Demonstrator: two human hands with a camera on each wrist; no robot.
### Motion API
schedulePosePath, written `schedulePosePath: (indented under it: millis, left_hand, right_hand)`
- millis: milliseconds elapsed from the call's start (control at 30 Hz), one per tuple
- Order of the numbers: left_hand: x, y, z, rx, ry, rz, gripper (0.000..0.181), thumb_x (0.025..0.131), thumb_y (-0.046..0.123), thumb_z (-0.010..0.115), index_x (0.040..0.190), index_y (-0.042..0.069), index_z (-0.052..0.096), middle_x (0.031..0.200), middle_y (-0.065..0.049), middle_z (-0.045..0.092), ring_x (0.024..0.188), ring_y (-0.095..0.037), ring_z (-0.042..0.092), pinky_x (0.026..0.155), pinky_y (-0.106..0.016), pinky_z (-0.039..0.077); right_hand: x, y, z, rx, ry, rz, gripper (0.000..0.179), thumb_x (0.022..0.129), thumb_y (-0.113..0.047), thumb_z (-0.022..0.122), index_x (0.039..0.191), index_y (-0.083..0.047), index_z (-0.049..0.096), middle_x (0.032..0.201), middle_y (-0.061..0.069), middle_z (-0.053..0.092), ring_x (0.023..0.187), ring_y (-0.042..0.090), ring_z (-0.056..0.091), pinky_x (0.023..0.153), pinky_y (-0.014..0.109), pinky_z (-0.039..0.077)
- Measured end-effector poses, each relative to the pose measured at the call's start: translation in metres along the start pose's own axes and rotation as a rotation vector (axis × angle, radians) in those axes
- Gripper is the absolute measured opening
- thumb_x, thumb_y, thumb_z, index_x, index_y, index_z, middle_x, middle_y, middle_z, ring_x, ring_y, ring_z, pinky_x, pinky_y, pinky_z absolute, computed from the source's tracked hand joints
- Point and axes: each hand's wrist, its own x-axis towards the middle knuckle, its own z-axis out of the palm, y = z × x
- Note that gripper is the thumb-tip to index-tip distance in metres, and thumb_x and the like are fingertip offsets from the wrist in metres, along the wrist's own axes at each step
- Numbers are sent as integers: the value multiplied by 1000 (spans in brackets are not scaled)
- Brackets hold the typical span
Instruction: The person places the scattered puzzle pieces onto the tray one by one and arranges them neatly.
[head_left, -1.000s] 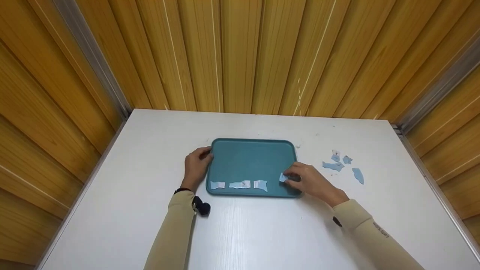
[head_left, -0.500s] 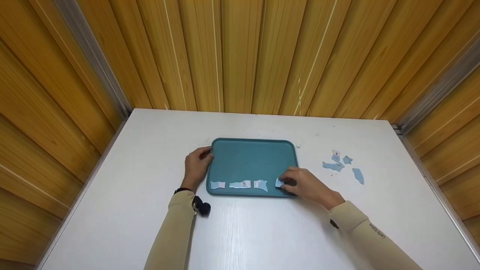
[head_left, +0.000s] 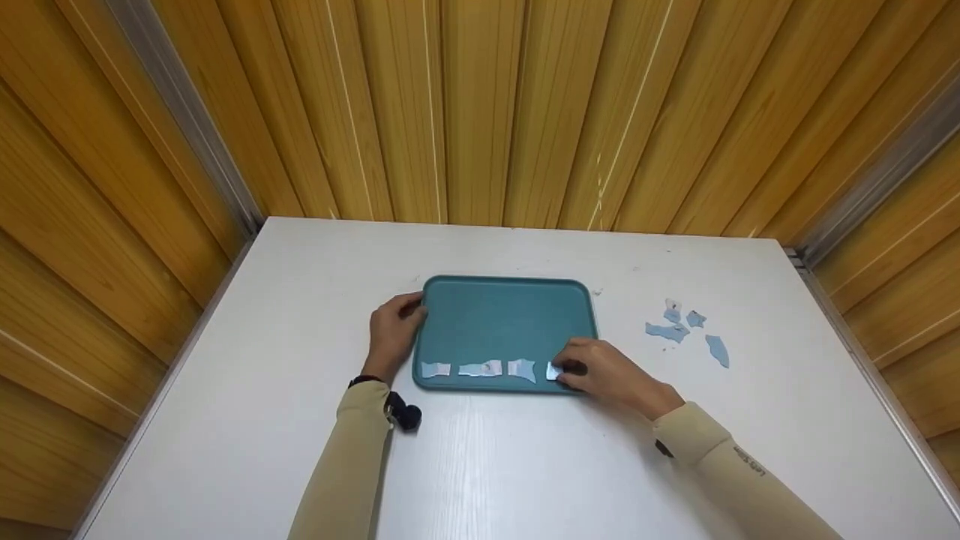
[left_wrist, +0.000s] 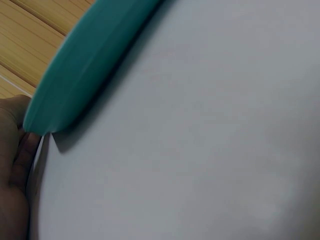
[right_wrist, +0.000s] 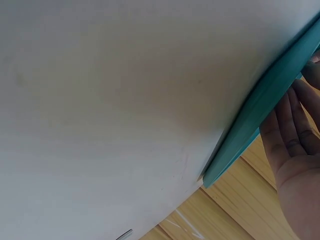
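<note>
A teal tray (head_left: 502, 315) lies on the white table, with three torn light-blue paper pieces in a row along its near side: a left one (head_left: 436, 370), a long middle one (head_left: 480, 368) and a right one (head_left: 520, 368). My right hand (head_left: 616, 377) pinches another torn paper piece (head_left: 552, 371) between thumb and fingers, low over the tray's near right corner. That piece is partly hidden by the fingertips, and a narrow gap parts it from the row. My left hand (head_left: 391, 337) holds the tray's left rim, fingers bent at the edge.
Several loose torn paper pieces (head_left: 666, 332) lie on the table to the right of the tray. Wood-patterned panels (head_left: 480, 112) stand behind the table (head_left: 480, 457) and at both sides. Small specks of debris dot the tabletop near the tray's far right corner.
My right hand has moved left and slightly nearer to me, bringing the pinched paper piece closer to the row. The left hand and the tray have stayed put.
</note>
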Motion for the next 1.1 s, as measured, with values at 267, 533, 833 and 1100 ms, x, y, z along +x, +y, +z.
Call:
schedulePosePath:
  millis: [267, 533, 833, 1100]
  left_hand:
    - [-1, 0, 0, -7, 1, -6, 32, 100, 5, 72, 132, 0, 73, 126, -15, 74, 117, -29, 69, 102, -42, 54]
    - [-1, 0, 0, -16, -3, -21, 32, 100, 5, 72, 132, 1, 73, 126, -15, 74, 118, -28, 68, 103, -42, 54]
    - [-2, 1, 1, -12, -13, -17, 33, 101, 5, 71, 134, 1, 71, 129, -15, 72, 121, -28, 67, 104, -43, 53]
    - [-1, 0, 1, -18, -11, -27, 33, 101, 5, 72, 133, 1, 72, 128, -15, 73, 120, -28, 67, 103, -42, 53]
  right_hand:
    - [0, -3, 1, -19, -23, 8, 21, 98, -12, 79, 118, -8, 79, 110, -2, 68, 100, 15, 65, 93, 40, 59]
    - [1, -6, 2, -39, -22, -4, 22, 98, -12, 79, 120, -7, 79, 111, -1, 68, 100, 15, 65, 94, 40, 59]
    - [0, -4, 2, -64, 1, -63, 19, 97, -12, 79, 116, -7, 79, 111, 0, 67, 101, 16, 66, 92, 40, 58]
    - [0, -4, 2, -72, -6, -41, 18, 97, -13, 79, 114, -7, 79, 109, -1, 65, 98, 15, 63, 91, 39, 58]
